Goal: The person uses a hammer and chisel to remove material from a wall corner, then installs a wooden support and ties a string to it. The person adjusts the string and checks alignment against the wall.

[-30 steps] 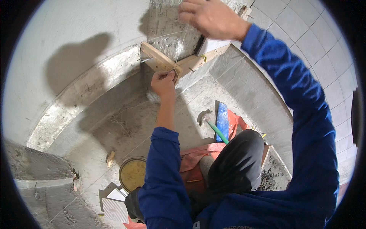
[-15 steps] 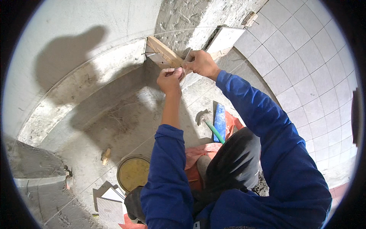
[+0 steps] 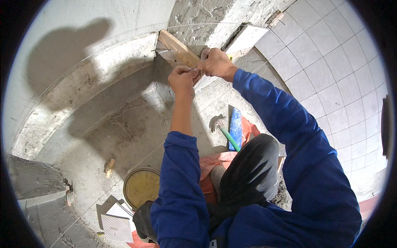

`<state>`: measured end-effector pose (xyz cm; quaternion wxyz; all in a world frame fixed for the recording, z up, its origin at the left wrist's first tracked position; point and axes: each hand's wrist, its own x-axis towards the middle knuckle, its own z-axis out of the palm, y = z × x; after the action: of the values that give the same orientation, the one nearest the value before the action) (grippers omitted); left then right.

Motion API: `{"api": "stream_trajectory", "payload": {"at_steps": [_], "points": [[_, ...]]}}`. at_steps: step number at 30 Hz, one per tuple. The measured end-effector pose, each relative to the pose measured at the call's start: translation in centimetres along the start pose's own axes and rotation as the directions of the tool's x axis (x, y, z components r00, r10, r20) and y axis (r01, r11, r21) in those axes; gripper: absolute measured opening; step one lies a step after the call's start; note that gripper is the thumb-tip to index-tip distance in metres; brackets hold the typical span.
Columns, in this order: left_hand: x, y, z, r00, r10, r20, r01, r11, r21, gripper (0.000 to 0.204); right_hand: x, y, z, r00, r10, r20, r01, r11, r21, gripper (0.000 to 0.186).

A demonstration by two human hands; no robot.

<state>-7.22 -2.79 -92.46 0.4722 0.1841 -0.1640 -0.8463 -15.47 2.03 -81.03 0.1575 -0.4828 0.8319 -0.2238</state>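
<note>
Okay so the thing you've got is that thin string [image 3: 200,77], right at the near end of the wooden batten [image 3: 178,47], and it looks like it weighs basically nothing. Your left hand [image 3: 182,79] and right hand [image 3: 216,64] are both pinched in at that end of the batten, fingertips close together, seemingly with the strand between them; your fingers hide most of it, so I can't tell exactly how it runs in there, or whether you're touching the wood. I'd expect it to be limp, a bit slippery and easy to snag or kink, so grip it with the fingertip pads near the batten rather than way out along a loose bit. The batten itself should be stiff, good to brace against. Watch the nail [image 3: 158,50] sticking out by the batten's far end, plus the white board [image 3: 248,39] to the right of the batten, whose hard edge could catch a knuckle. The concrete ledge [image 3: 45,120] curves away left of the batten, so elbow room there looks tighter. Your best room is probably back toward you from the batten, over the floor [image 3: 165,120], short of the hammer [image 3: 229,137] and the round tin [image 3: 141,189].
</note>
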Motion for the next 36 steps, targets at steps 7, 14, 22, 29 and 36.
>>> {"api": "stream_trajectory", "payload": {"at_steps": [7, 14, 22, 29, 36], "points": [[0.2, 0.5, 0.4, 1.0, -0.002, 0.016, -0.002, 0.976, 0.217, 0.019, 0.6, -0.7, 0.3, 0.99, 0.144, 0.006, -0.144, 0.989, -0.024, 0.03], [0.2, -0.3, 0.9, 0.997, 0.014, -0.072, -0.004, 0.99, 0.143, 0.017, -0.5, 0.5, -1.6, 0.988, 0.069, 0.136, -0.114, 0.927, 0.356, 0.019], [0.2, -0.1, 0.8, 0.998, -0.049, -0.045, 0.053, 0.996, 0.074, 0.019, 0.1, 0.1, -0.5, 0.993, -0.024, 0.111, 0.01, 0.992, 0.122, 0.024], [1.0, 0.3, 0.3, 0.995, -0.093, 0.041, 0.087, 0.987, 0.134, 0.014, -0.6, -0.9, 1.6, 0.981, 0.019, -0.194, -0.043, 0.992, -0.118, 0.036], [0.6, 0.3, 0.9, 0.996, -0.088, -0.031, 0.091, 0.987, 0.132, 0.017, -2.6, 1.7, -2.2, 0.988, -0.114, 0.101, 0.084, 0.96, 0.266, 0.029]]}}
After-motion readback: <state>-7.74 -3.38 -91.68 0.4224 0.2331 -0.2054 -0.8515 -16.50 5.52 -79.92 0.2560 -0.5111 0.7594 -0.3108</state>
